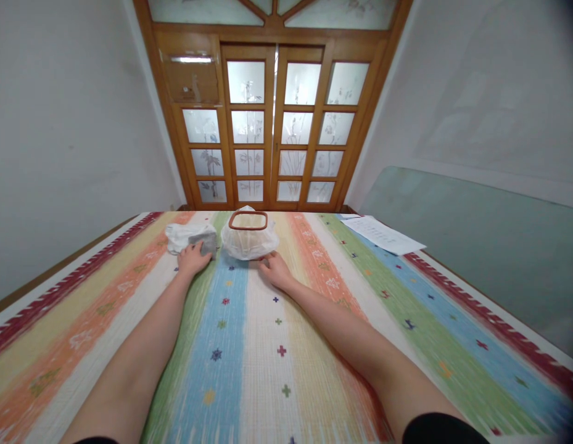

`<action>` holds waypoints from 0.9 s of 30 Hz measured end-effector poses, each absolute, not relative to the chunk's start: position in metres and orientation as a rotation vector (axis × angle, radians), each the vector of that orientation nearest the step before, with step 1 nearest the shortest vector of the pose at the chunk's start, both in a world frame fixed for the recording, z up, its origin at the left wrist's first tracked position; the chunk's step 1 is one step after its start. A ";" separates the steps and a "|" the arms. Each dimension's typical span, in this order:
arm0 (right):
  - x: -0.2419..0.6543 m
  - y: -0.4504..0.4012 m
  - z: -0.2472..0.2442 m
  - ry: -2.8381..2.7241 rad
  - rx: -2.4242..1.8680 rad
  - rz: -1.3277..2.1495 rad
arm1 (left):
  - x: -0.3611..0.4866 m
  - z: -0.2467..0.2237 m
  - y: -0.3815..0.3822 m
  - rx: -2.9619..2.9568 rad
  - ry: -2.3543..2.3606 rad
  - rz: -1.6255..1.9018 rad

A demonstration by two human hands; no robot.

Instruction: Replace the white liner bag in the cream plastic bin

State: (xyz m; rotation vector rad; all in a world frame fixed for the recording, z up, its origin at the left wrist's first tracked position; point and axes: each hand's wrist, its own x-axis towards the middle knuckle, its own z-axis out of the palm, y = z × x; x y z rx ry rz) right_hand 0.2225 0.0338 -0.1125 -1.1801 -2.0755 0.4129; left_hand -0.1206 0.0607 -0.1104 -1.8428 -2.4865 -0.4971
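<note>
At the far part of the bed-like striped surface (263, 345), my left hand (192, 259) lies on a folded grey cloth (207, 245), its fingers bent over the near side. A crumpled white cloth or bag (177, 236) lies against the grey cloth on the left. To the right stands a small container with a rounded brown rim (248, 229), wrapped in a translucent white plastic bag (249, 245). My right hand (276, 270) is at the bag's lower right edge, fingers stretched to the left and apart, touching or almost touching it.
Printed white paper sheets (383, 235) lie at the far right. A pale green panel (475, 234) runs along the right side. Wooden doors with frosted panes (249, 127) stand beyond the far edge, between white walls.
</note>
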 end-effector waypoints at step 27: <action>0.256 0.059 -0.119 -1.432 -1.288 0.508 | -0.002 -0.090 0.023 -2.265 -1.810 -0.739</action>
